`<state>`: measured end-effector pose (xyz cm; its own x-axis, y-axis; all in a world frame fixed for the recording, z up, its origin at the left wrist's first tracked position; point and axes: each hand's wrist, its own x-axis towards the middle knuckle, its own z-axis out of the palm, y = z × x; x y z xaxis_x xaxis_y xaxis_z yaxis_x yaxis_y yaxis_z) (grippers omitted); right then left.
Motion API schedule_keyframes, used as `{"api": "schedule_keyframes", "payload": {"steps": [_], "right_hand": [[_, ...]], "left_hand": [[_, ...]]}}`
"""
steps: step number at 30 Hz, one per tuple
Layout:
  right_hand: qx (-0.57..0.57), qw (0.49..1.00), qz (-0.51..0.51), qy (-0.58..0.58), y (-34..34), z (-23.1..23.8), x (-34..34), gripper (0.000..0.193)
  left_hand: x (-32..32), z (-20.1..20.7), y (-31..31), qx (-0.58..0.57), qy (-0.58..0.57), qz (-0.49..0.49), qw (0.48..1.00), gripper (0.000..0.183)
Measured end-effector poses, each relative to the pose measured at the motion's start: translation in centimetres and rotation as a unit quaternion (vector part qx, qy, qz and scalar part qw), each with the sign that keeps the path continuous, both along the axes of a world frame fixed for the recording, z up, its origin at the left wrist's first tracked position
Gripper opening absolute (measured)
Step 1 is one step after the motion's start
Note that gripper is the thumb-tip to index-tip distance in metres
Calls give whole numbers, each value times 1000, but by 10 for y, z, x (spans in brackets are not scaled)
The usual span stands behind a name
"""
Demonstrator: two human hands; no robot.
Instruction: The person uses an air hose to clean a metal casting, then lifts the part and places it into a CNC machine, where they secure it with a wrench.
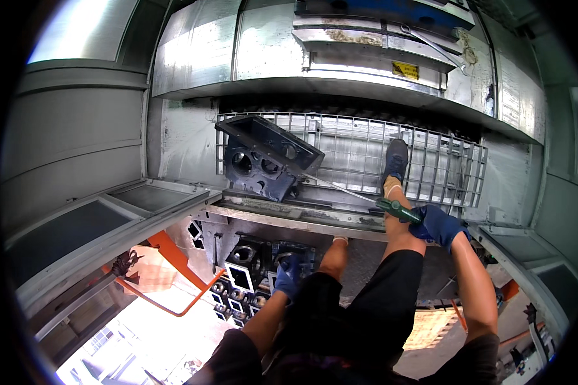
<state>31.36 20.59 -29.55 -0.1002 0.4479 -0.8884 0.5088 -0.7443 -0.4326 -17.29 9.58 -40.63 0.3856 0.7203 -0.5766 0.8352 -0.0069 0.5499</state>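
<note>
My right hand [437,226], in a dark blue glove, is closed around the handle of a green-handled tool [397,210]. A long thin metal rod [337,186] runs from that handle up and left to a black cast housing [263,160]. The housing rests tilted on a metal grating, with round bores and a rectangular opening showing. My left hand [289,274], also blue-gloved, hangs low beside more black castings [244,255]. Its fingers are smeared, so their pose is unclear.
My right shoe [397,159] stands on the grating [456,163], past a raised metal sill [295,218]. A wrench [433,48] lies on the metal ledge beyond. Grey panels flank both sides. An orange rail [189,305] stands at lower left.
</note>
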Motion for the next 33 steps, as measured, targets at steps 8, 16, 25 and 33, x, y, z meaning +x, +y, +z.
{"api": "schedule_keyframes", "payload": {"steps": [8, 16, 25, 33], "right_hand": [[41, 999, 27, -7, -3, -8, 1, 28], [53, 998, -6, -19, -17, -18, 7, 28], [-14, 999, 29, -14, 17, -4, 2, 26], [-37, 976, 214, 1, 130, 5, 37, 21]], "left_hand": [[-19, -48, -28, -113, -71, 230, 964, 36], [5, -22, 4, -289, -192, 367, 863, 41], [-27, -65, -13, -301, -104, 424, 848, 43], [-21, -51, -34, -46, -88, 226, 969, 28]]}}
